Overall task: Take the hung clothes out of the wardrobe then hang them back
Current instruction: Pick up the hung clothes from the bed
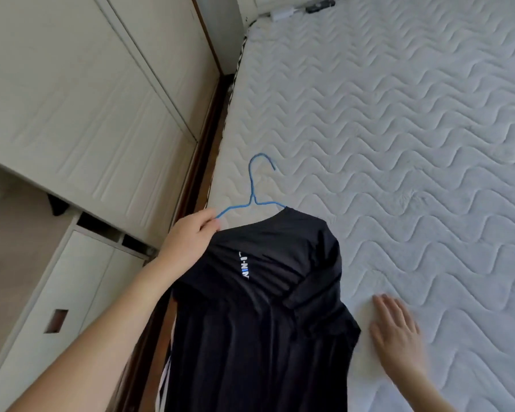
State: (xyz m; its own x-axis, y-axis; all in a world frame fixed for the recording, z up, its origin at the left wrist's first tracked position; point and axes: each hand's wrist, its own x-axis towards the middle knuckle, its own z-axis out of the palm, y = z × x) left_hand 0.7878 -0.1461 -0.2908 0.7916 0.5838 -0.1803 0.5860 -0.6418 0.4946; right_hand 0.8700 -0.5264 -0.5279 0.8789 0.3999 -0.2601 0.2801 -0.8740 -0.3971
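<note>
fingers (209, 217) of your left hand (188, 239) pinch the thin blue wire hanger (252, 185) carrying the black sports shirt (259, 316); right hand (396, 328) flat, empty. level the hanger.

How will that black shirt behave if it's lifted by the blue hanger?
Probably floppy: the black shirt lies in soft folds. It might slip off, since one arm of the blue hanger, pinched by the left hand, shows bare. Likely light: that thin wire looks unbent.

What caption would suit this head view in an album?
Left hand grips a blue hanger with black shirt over the mattress; right hand open.
</note>
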